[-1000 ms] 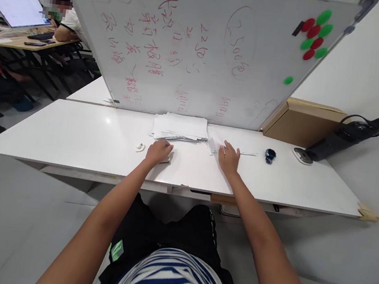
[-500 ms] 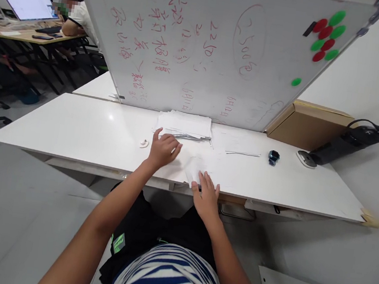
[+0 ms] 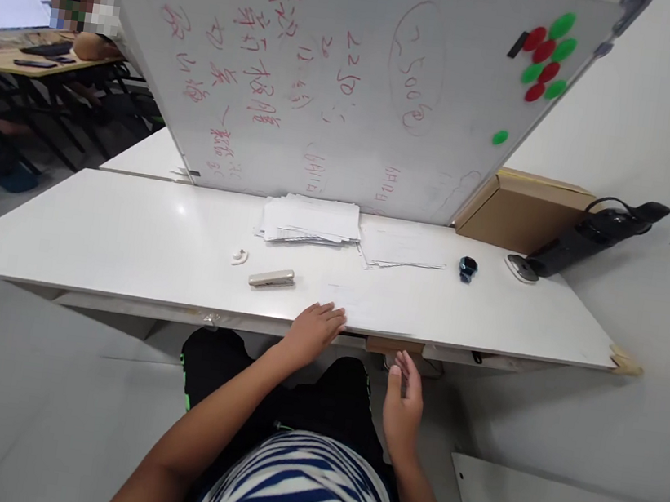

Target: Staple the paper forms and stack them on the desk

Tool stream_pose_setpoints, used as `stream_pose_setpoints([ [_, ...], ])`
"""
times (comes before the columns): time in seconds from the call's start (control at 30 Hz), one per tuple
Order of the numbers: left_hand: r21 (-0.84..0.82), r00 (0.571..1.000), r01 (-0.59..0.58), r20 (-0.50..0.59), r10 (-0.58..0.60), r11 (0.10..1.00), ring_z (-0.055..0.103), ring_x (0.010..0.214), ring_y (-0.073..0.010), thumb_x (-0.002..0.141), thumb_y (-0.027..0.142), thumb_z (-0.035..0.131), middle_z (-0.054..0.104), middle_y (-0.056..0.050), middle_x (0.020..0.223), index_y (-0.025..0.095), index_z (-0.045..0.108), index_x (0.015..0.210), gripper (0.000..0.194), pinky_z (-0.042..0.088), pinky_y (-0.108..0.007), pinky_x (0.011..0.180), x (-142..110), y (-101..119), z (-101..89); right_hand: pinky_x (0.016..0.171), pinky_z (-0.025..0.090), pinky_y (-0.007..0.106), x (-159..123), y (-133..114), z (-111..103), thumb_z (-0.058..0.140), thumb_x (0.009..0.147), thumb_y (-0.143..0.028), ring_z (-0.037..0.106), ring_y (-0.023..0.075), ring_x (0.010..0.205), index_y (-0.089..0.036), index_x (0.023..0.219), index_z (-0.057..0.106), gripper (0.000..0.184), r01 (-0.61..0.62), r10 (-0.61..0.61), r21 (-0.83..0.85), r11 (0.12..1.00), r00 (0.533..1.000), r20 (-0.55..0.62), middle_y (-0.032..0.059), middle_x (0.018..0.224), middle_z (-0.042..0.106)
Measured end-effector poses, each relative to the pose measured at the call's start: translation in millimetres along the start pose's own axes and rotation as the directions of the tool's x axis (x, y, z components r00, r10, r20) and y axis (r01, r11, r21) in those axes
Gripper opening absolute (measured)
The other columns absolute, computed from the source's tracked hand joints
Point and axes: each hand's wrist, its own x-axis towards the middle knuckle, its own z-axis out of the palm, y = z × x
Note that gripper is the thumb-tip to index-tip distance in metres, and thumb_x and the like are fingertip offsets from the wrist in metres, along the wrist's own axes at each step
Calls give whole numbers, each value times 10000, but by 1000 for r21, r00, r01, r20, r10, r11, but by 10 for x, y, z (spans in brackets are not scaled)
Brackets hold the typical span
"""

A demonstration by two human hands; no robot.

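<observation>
From my end of the feed I see the left hand (image 3: 313,333) palm down at the near edge of the worktop (image 3: 143,250), its fingers (image 3: 332,314) stretched out, close together, and resting at the near left corner of a paper sheet (image 3: 368,309); I cannot tell whether anything is pinched beneath them. The sheet lies flat along that front edge. The right hand (image 3: 404,404) hangs in front of the worktop, apart from the sheet, thumb up with its fingers loosely extended and gripping nothing that I can see. Beyond the left hand I have a stapler (image 3: 271,278) lying on its own, with a small white object (image 3: 239,257) near it, farther left. Farther back, before the whiteboard (image 3: 309,75), sits a thick paper stack (image 3: 313,219), with a thinner paper pile (image 3: 406,248) just beside it. A watch (image 3: 467,268) lies farther right.
</observation>
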Motion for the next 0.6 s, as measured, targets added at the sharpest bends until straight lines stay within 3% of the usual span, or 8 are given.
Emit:
stream_pose_setpoints([
  [0.03, -52, 1000, -21, 8, 21, 998, 498, 1294, -234, 1000, 296, 352, 604, -55, 1328, 224, 615, 1211, 345, 375, -447, 1084, -60, -18, -51, 1016, 414, 439, -2, 14, -32, 530, 856, -563, 578, 261, 1163, -215, 1310, 531, 572, -129, 128, 113, 985, 992, 16, 125, 1290, 602],
  [0.1, -158, 998, -45, 26, 49, 986, 500, 1293, -205, 1000, 304, 354, 625, -37, 1301, 236, 617, 1205, 341, 343, -441, 1117, -172, -43, -155, 942, 471, 428, 38, 36, -75, 517, 827, -649, 630, 263, 1086, -228, 1283, 539, 621, -370, 338, 323, 871, 929, 152, 117, 1208, 652],
  [0.2, -275, 999, -16, 36, 26, 961, 490, 1302, -185, 979, 300, 401, 653, -5, 1259, 252, 642, 1156, 303, 309, -434, 1146, -278, -68, -251, 815, 527, 382, 161, 41, -81, 458, 805, -741, 666, 265, 1006, -224, 1124, 628, 631, -568, 414, 466, 679, 820, 396, 103, 1043, 716],
  [0.33, -336, 999, 14, 32, -3, 942, 509, 1283, -193, 950, 300, 444, 673, 2, 1224, 259, 678, 1092, 277, 316, -438, 1143, -293, -93, -278, 689, 535, 316, 283, -21, -22, 485, 800, -733, 689, 243, 892, -220, 1058, 666, 602, -598, 363, 490, 634, 790, 494, 83, 953, 737],
  [0.6, -442, 999, 43, -3, -49, 896, 557, 1224, -197, 939, 328, 463, 697, -4, 1172, 276, 692, 1081, 275, 353, -443, 1117, -278, -64, -308, 642, 542, 331, 279, -136, -17, 489, 817, -696, 663, 242, 867, -210, 1048, 675, 570, -538, 332, 495, 682, 831, 447, 71, 1034, 724],
])
